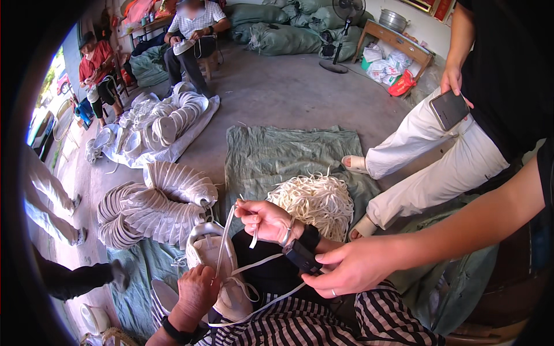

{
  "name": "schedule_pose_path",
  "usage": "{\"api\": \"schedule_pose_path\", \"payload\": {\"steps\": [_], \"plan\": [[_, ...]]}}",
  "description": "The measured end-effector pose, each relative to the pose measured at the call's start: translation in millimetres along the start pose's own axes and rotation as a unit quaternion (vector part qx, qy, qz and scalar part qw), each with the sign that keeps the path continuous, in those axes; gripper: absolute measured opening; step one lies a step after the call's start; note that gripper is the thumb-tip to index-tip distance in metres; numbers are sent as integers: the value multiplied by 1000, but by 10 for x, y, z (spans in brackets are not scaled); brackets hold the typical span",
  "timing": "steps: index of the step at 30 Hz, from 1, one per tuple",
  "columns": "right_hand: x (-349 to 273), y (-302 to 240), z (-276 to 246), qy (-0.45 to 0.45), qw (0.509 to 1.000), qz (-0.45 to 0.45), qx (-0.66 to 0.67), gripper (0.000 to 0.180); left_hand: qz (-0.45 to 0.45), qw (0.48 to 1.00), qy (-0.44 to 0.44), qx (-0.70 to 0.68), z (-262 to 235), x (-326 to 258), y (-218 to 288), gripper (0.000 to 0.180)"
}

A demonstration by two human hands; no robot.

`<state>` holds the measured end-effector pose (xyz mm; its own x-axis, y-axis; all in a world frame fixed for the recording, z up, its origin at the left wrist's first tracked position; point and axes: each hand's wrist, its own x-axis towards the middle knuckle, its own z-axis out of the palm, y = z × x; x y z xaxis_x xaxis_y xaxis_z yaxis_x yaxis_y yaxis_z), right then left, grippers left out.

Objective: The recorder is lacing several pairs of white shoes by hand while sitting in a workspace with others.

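Our left grip (196, 291) was pinched small on a white lace (224, 239), right by the shoe (232, 301). Our right grip (265, 222) was up higher, its fingers curled in tight on the same lace, so a bit ran straight between the two. The shoe was white and lay at our lap, on our striped clothes (283, 317). More lace looped beside it. Another person's hand (352, 268) came in from the right and touched a black box (301, 258) at our right wrist. Just past our right grip was a big pile of laces (317, 199) on a green sheet (288, 144). Stacked shoe tops (173, 205) lay to the left. Near the right edge, someone held a phone (449, 111). Far back, two people sat with shoes, and a pot (393, 21) stood on a wooden bench (395, 43).
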<state>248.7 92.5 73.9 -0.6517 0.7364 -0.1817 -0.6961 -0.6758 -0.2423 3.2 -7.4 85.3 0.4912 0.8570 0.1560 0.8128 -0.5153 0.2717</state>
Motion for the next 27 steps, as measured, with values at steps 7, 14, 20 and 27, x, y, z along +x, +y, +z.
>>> {"api": "schedule_pose_path", "payload": {"steps": [7, 14, 20, 27], "plan": [[-29, 7, 10, 19, 1000, -4, -10, 8, -4, 1000, -9, -7, 0, 0, 14, 16], [-57, 21, 137, 41, 998, -17, -47, 9, 4, 1000, -13, -10, -57, 41, 7, 16], [-351, 159, 963, -65, 911, -84, -398, 14, 88, 985, 74, -129, -295, 92, 110, 17], [-288, 288, 1114, -8, 808, -122, -577, 21, -57, 776, 47, -626, -582, 0, 293, 26]]}}
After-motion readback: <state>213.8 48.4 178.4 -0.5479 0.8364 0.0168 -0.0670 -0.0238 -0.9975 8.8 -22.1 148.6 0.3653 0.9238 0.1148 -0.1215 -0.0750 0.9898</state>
